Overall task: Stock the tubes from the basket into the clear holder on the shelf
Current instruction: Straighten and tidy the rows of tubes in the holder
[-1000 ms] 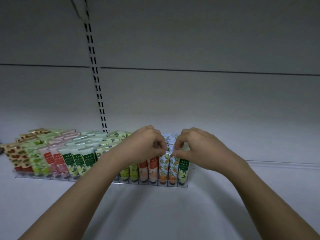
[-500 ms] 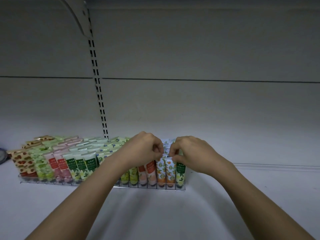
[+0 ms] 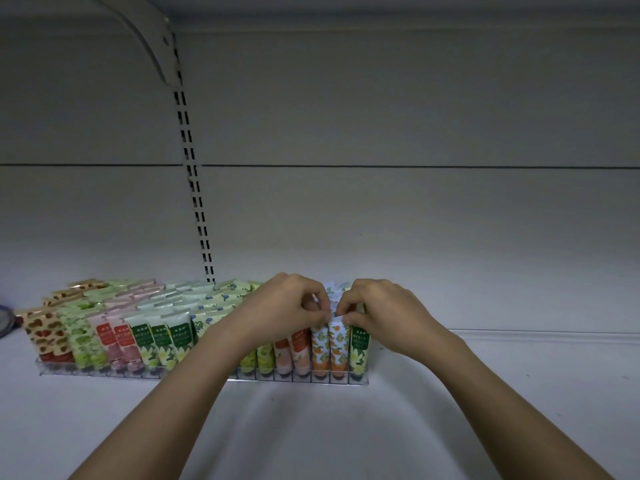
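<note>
A clear holder (image 3: 207, 375) sits on the white shelf, packed with several rows of upright patterned tubes. Near its right end stands an orange-flowered tube (image 3: 337, 348), between another orange-flowered tube (image 3: 320, 349) and a green-labelled tube (image 3: 359, 348). My left hand (image 3: 287, 308) and my right hand (image 3: 381, 313) meet above that slot, each pinching the top edge of the orange-flowered tube with thumb and forefinger. My left forearm hides part of the middle rows. The basket is out of view.
The white shelf (image 3: 519, 393) stretches bare to the right of the holder. A slotted upright (image 3: 194, 188) and a bracket (image 3: 152, 39) run up the back wall. A dark round object (image 3: 5, 320) shows at the left edge.
Both hands stay pinched together at the same slot. The view has tilted upward, so the holder and hands sit lower in frame and the bracket appears.
</note>
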Demonstrator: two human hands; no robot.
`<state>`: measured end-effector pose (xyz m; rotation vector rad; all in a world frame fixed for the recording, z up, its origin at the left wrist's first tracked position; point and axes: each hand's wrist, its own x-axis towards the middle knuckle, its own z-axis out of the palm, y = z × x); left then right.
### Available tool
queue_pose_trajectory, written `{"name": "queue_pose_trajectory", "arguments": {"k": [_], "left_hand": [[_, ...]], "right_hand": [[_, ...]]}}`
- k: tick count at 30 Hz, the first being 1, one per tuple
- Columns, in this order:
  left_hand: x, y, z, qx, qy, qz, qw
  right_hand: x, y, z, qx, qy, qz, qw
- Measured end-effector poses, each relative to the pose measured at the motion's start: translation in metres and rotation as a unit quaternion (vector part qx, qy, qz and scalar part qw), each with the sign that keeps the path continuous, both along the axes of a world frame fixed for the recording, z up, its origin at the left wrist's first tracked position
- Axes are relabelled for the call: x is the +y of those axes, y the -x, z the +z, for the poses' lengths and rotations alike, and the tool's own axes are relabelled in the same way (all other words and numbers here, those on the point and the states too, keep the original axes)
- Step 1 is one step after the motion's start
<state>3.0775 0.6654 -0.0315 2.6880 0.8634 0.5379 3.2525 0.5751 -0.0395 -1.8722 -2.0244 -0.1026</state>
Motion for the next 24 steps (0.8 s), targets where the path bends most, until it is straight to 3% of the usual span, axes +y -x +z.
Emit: {"name": "queue_pose_trajectory", "arguments": {"k": [6,24], "left_hand": [[-0.006,-0.006,-0.003,0.023,-0.06,0.017,0.998],[-0.008,-0.018,-0.011,0.015,-0.117,0.072,0.99]], "right_hand": [[-0.011,-0.019,-0.004,0.125,0.01,-0.029,0.992],[-0.006,-0.025,-0.002,0.143,0.035,-0.011,0.989]]}}
